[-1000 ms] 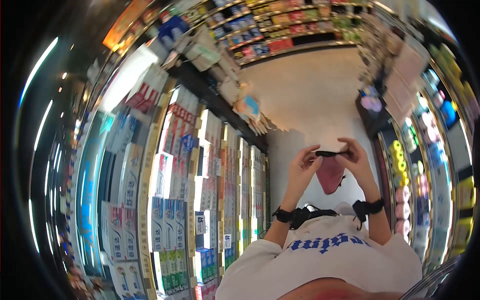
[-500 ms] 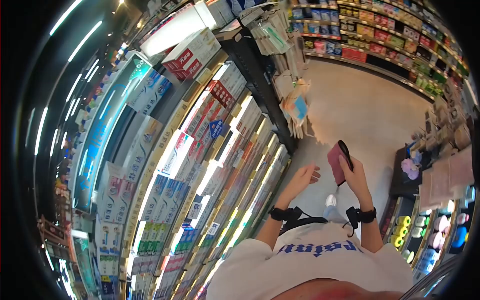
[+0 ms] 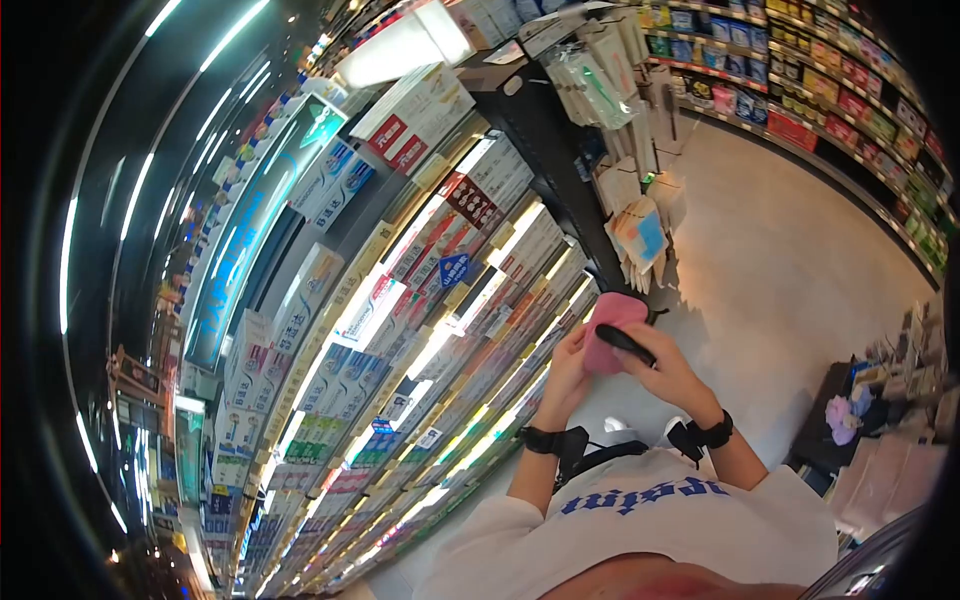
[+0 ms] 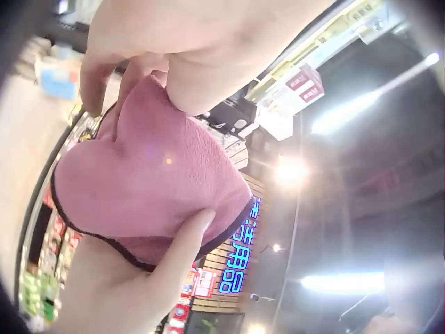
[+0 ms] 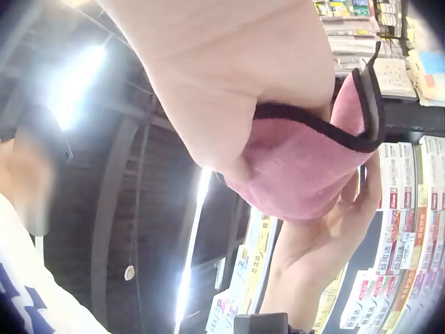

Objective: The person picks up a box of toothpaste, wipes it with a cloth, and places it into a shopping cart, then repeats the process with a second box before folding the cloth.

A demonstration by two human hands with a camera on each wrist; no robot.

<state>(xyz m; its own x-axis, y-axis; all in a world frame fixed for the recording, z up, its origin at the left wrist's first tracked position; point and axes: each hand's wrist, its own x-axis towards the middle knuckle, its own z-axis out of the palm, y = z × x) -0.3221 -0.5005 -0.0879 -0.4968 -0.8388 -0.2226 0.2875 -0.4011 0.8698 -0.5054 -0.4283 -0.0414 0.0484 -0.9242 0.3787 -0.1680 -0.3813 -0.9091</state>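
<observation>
Between both hands, in front of the white shirt, is a soft pink cloth (image 3: 612, 325) with a black trimmed edge. My left hand (image 3: 566, 378) holds it by its left side. In the left wrist view, that hand's fingers and thumb pinch the bunched pink fabric (image 4: 160, 174) at its upper end. From the other side my right hand (image 3: 680, 382) grips it, the thumb lying on the pink face near the black trim. Seen from the right wrist, the cloth (image 5: 306, 167) bends into a curved shape with its black edge along the top.
A lit shelf (image 3: 400, 370) with rows of toothpaste boxes runs along my left side. Flat packets (image 3: 635, 235) hang from its far end. To the right stands a dark display with purple flowers (image 3: 845, 415). Stocked shelves (image 3: 800, 90) line the back beyond the floor (image 3: 780, 230).
The cloth was first spread by both hands, then held by the right hand alone with the left apart. Now both hands hold it, farther left, and the view has turned.
</observation>
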